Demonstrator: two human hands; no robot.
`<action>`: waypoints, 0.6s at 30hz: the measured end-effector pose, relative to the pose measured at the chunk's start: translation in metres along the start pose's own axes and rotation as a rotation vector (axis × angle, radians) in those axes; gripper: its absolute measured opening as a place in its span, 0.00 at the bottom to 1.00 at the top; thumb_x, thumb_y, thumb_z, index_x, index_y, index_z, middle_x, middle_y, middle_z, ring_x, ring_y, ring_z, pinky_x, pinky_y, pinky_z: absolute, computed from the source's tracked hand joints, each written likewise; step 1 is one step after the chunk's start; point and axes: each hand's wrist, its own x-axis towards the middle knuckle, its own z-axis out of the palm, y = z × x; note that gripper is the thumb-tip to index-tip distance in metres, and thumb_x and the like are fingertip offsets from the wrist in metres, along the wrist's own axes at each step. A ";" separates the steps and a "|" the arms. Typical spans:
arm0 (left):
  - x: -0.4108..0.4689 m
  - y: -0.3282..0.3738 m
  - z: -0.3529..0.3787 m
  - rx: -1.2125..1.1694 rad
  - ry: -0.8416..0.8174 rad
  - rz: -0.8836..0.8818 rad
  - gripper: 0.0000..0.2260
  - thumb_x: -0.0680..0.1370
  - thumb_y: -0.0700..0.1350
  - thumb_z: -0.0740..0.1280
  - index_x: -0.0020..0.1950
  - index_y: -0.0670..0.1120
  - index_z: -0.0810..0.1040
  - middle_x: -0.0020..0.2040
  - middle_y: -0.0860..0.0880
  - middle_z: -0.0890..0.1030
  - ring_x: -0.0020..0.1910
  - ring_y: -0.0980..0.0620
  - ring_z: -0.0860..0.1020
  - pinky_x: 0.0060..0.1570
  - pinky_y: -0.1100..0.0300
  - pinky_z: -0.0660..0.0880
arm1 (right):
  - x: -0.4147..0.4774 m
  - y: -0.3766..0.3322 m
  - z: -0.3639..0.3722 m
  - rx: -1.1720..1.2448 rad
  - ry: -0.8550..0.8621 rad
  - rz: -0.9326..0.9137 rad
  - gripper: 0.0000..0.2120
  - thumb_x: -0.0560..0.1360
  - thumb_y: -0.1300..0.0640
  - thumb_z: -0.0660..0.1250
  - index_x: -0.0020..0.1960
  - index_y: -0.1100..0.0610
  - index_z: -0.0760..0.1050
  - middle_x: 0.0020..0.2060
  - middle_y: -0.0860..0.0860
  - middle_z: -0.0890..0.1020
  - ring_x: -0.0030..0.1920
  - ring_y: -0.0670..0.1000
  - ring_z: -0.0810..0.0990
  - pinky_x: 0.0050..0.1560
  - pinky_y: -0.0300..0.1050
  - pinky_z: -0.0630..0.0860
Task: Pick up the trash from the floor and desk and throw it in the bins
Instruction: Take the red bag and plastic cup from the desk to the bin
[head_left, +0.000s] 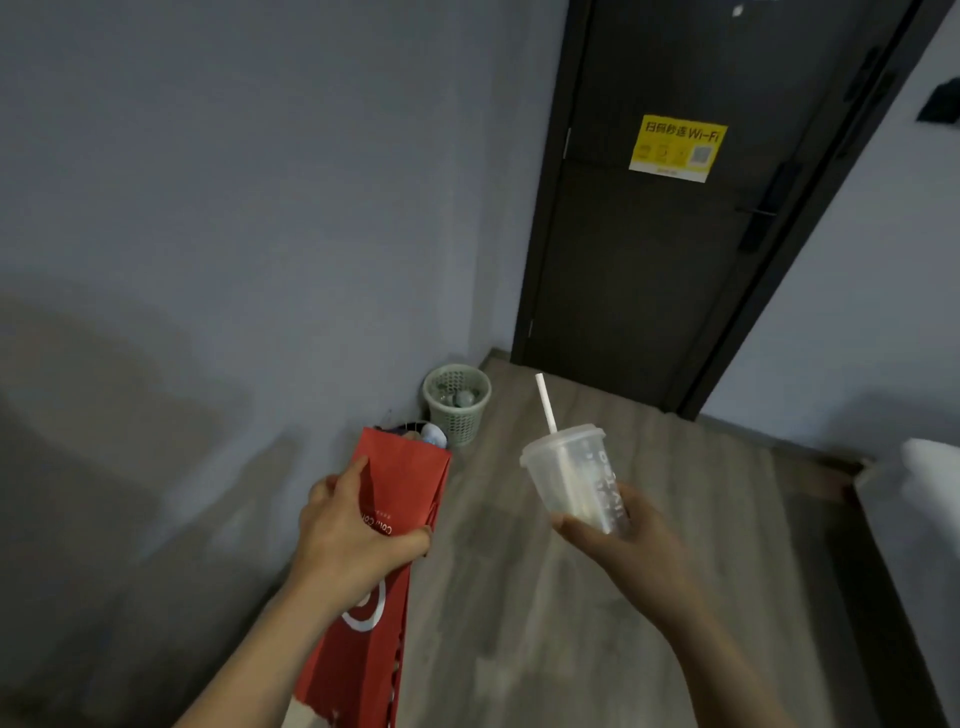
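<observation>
So, the carry-to-the-bins step was judged to be in hand here. On the left, a red paper bag (410, 478) was gripped in mid-air by the left hand (353, 545), with the fingers (358, 467) curled round its side and its top pointed toward the corner. Just past that top, something dark with a white crumpled bit was seen. It may have been a second bin, but that couldn't be told.

A green mesh bin (457, 405) was stood in the corner against the wall (234, 208), with some stuff already in it. Further right, a clear plastic cup (571, 473) with a lid and a white straw (546, 402) was held tilted by the right hand (628, 540), which was wrapped round its lower part.

Both bits of trash were well apart from the bin, so a walk forward was probably called for. Each would then need to be lowered over the rim and let go.

The floor (519, 623) was grey wood planking and the wall plain grey-blue. A dark door (649, 286) with a yellow Wi-Fi sticker (678, 148) was seen closed at the back, and a white edge (930, 462), possibly a bed, was seen at far right.
</observation>
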 end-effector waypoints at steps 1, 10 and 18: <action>0.021 0.000 0.001 0.004 -0.007 -0.012 0.48 0.52 0.61 0.71 0.71 0.60 0.60 0.54 0.56 0.64 0.53 0.54 0.70 0.53 0.59 0.70 | 0.019 -0.005 0.004 0.004 -0.001 0.007 0.17 0.66 0.46 0.76 0.50 0.44 0.73 0.41 0.44 0.81 0.39 0.42 0.80 0.34 0.35 0.71; 0.170 0.015 0.023 0.058 -0.057 -0.054 0.49 0.52 0.61 0.72 0.72 0.57 0.61 0.55 0.54 0.65 0.56 0.50 0.72 0.56 0.54 0.73 | 0.172 -0.005 0.033 0.005 -0.026 0.098 0.20 0.63 0.41 0.76 0.50 0.43 0.73 0.41 0.45 0.81 0.39 0.43 0.81 0.42 0.47 0.80; 0.292 0.042 0.071 0.097 0.014 -0.092 0.54 0.50 0.66 0.68 0.75 0.52 0.60 0.54 0.52 0.64 0.59 0.47 0.72 0.56 0.57 0.70 | 0.339 0.003 0.037 0.039 -0.103 0.045 0.22 0.66 0.45 0.76 0.55 0.47 0.72 0.44 0.46 0.81 0.41 0.45 0.81 0.36 0.41 0.78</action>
